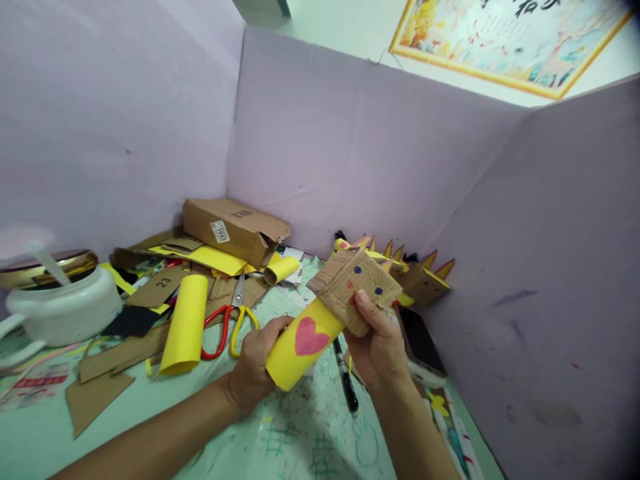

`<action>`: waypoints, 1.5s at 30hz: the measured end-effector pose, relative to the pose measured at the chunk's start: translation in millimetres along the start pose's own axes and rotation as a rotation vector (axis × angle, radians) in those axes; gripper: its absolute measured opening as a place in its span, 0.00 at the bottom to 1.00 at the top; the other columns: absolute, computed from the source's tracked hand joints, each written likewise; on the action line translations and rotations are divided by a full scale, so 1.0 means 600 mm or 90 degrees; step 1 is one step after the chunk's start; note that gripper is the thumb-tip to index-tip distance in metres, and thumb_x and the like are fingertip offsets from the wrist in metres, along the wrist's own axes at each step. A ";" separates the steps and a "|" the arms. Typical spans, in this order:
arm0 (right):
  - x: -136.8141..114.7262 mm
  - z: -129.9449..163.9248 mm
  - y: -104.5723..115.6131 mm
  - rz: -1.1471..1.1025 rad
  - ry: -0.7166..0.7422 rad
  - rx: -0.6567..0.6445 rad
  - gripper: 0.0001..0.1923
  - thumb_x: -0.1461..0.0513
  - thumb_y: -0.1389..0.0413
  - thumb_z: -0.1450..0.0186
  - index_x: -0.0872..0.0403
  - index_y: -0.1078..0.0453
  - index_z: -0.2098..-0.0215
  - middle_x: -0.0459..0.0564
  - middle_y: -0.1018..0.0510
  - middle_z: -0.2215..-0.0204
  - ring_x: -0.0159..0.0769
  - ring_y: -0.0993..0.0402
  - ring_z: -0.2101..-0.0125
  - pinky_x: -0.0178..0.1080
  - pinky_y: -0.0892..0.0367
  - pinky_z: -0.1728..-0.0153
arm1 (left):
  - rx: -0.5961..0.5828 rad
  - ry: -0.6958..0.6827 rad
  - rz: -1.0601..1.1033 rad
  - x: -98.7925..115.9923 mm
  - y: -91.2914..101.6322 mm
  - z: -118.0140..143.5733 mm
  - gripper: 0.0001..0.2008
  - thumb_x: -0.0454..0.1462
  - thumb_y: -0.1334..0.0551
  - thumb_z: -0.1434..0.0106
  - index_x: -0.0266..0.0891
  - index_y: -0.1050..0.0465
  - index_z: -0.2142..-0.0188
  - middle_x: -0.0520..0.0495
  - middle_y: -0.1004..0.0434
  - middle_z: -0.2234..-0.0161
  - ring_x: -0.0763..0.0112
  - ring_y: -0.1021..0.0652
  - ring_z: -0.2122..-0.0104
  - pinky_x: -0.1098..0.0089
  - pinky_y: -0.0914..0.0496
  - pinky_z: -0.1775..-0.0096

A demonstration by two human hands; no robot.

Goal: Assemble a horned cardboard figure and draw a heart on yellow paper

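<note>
My left hand [257,363] is wrapped round the lower end of a yellow paper tube [287,357] with a pink heart [311,337] on it. My right hand [380,340] grips a small cardboard box head [345,277], its thumb on the front face. Dark blue dots and red marks make a simple face on the box. Tube and box meet at the tube's upper end, held tilted above the table; whether they are joined I cannot tell. Beneath them lies a black marker pen [346,380]. Scissors [235,317] with red and yellow handles rest left of my left hand.
Another yellow tube [185,327] stands at left among cardboard scraps [155,288]. A brown cardboard box [235,227] sits at the back, a white pot [65,310] at far left. Spiky cardboard figures [425,283] and a dark flat device [423,340] are at right. Pale purple panels [375,147] enclose the table.
</note>
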State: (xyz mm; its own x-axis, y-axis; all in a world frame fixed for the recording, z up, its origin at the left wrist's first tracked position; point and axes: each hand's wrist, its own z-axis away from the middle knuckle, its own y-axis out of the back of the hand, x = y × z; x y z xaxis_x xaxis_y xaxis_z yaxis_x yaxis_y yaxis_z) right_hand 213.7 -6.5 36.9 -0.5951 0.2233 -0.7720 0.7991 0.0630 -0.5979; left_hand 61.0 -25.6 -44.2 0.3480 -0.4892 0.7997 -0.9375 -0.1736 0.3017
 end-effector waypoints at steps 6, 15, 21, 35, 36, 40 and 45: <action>-0.002 -0.002 0.003 0.027 0.028 0.010 0.19 0.63 0.39 0.46 0.49 0.31 0.55 0.44 0.20 0.64 0.35 0.25 0.64 0.38 0.31 0.61 | -0.053 0.023 0.023 0.002 0.005 -0.013 0.22 0.40 0.34 0.53 0.43 0.34 0.57 0.49 0.23 0.68 0.63 0.24 0.71 0.69 0.33 0.69; -0.019 -0.020 0.019 0.137 0.151 0.045 0.24 0.63 0.37 0.49 0.52 0.32 0.54 0.46 0.21 0.64 0.36 0.26 0.64 0.37 0.31 0.62 | -0.164 0.029 0.068 -0.002 0.010 -0.043 0.32 0.27 0.43 0.56 0.43 0.36 0.48 0.43 0.33 0.49 0.70 0.27 0.71 0.68 0.33 0.66; -0.010 0.011 0.039 0.281 0.134 -0.010 0.30 0.63 0.33 0.56 0.53 0.33 0.54 0.50 0.21 0.66 0.44 0.25 0.66 0.42 0.30 0.67 | -0.116 0.172 0.115 -0.005 0.013 -0.043 0.22 0.26 0.50 0.59 0.40 0.25 0.67 0.50 0.26 0.73 0.67 0.28 0.70 0.68 0.35 0.67; -0.003 0.018 0.061 0.383 0.122 -0.096 0.26 0.60 0.34 0.55 0.53 0.33 0.58 0.49 0.22 0.65 0.42 0.28 0.64 0.43 0.34 0.62 | -0.380 0.126 0.371 0.011 -0.026 -0.035 0.30 0.33 0.33 0.56 0.40 0.33 0.51 0.44 0.26 0.55 0.56 0.28 0.55 0.60 0.33 0.55; -0.003 0.018 0.059 0.371 0.112 -0.098 0.26 0.60 0.34 0.55 0.53 0.33 0.58 0.48 0.22 0.65 0.41 0.27 0.64 0.43 0.33 0.63 | -0.382 0.127 0.372 0.010 -0.029 -0.036 0.29 0.33 0.32 0.56 0.40 0.32 0.52 0.45 0.25 0.57 0.56 0.27 0.57 0.60 0.32 0.57; -0.015 0.028 0.045 0.293 0.081 -0.116 0.25 0.60 0.34 0.56 0.53 0.32 0.60 0.48 0.22 0.65 0.41 0.27 0.65 0.43 0.33 0.64 | -0.372 0.138 0.355 0.017 -0.034 -0.034 0.28 0.35 0.32 0.56 0.42 0.30 0.53 0.46 0.23 0.61 0.56 0.26 0.60 0.61 0.30 0.61; -0.063 0.057 0.022 0.374 0.112 -0.158 0.27 0.58 0.33 0.57 0.52 0.32 0.59 0.48 0.24 0.63 0.43 0.28 0.62 0.44 0.33 0.63 | -0.393 0.126 0.409 0.037 -0.041 -0.012 0.30 0.35 0.31 0.55 0.44 0.33 0.50 0.45 0.28 0.53 0.53 0.30 0.52 0.61 0.31 0.57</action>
State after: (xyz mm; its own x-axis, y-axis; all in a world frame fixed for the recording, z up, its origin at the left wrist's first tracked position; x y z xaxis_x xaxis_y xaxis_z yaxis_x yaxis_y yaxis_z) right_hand 243.6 -47.3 50.9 -0.0476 0.4428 -0.8954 0.9950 0.0993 -0.0037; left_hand 91.8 -26.2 -30.1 -0.1905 -0.1689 0.9671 -0.8003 0.5972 -0.0534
